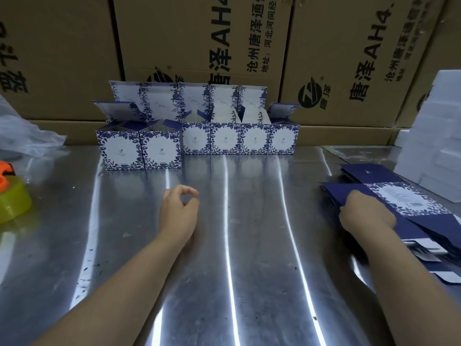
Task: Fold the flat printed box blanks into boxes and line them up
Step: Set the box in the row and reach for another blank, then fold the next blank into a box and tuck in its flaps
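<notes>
Several folded blue-and-white floral boxes (225, 138) stand with lids up in rows at the back of the metal table (249, 245); two of them (139, 151) sit nearer, at the left. A stack of flat navy box blanks (399, 196) lies at the right edge. My right hand (366, 213) rests on the left end of that stack, fingers curled at the edge of the top blank. My left hand (179, 208) hovers over the table's middle, fingers loosely curled, holding nothing.
Large brown cartons (199, 46) form a wall behind the boxes. A stack of white foam pieces (439, 133) stands at the right. A yellow tape roll with an orange dispenser (12, 198) and a clear plastic bag (22, 136) lie at the left.
</notes>
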